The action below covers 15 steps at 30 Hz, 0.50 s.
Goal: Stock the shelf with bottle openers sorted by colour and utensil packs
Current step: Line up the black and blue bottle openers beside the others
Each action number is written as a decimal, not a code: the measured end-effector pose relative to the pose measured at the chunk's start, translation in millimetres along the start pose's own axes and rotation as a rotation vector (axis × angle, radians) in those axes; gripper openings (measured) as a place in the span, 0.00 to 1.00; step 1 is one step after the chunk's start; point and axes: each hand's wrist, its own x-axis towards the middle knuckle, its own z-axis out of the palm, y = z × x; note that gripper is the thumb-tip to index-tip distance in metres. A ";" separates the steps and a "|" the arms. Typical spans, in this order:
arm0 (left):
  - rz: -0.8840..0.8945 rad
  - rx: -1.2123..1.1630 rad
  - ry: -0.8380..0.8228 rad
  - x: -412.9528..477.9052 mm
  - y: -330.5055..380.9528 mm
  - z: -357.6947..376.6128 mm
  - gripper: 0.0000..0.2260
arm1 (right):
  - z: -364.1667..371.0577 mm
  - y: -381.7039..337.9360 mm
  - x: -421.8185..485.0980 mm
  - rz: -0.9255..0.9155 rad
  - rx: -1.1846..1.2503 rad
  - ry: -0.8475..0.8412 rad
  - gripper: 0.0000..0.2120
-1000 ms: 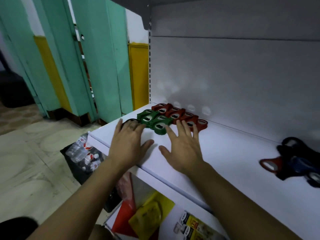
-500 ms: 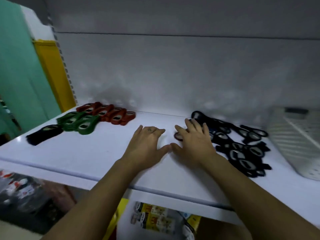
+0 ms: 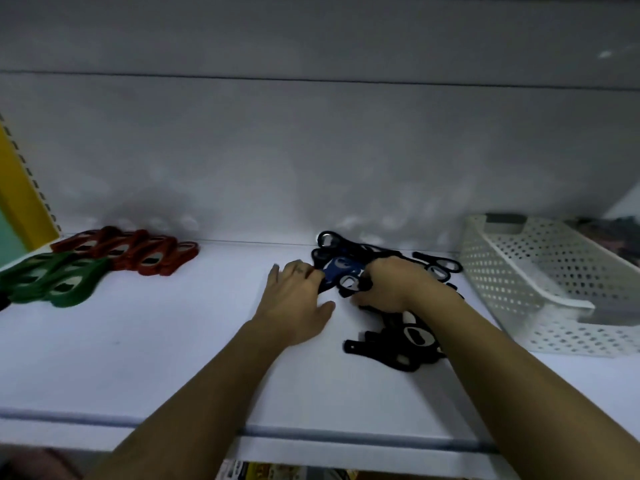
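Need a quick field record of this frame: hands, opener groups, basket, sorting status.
left hand: flat on the shelf, fingertips touching a blue opener
right hand: curled on a black opener in the pile
red openers: row at back left
green openers: row in front of the red ones
dark pile: black and blue mixed, unsorted
basket: white, perforated, far right
utensil packs: none visible

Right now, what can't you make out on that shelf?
- Head view: the right hand covers much of the dark opener pile, so its grip and the count are hidden.
- White basket: cut by the right edge; contents too dark.
- Green openers: cut by the left edge.
- Packs below the shelf: cut by the bottom edge.
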 end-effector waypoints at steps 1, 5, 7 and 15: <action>0.030 -0.001 0.017 4.4 2.0 0.1 0.24 | -2.3 -0.8 5.2 -0.001 -0.010 -0.002 0.15; 0.113 -0.134 0.157 13.6 6.0 9.6 0.22 | -1.1 4.5 25.0 -0.024 -0.022 0.053 0.15; 0.110 -0.183 0.209 14.6 1.7 16.1 0.20 | 3.8 12.7 30.5 -0.041 0.039 0.072 0.15; 0.066 -0.289 0.260 16.9 -12.1 24.8 0.19 | 2.1 24.3 36.8 -0.162 0.279 0.021 0.10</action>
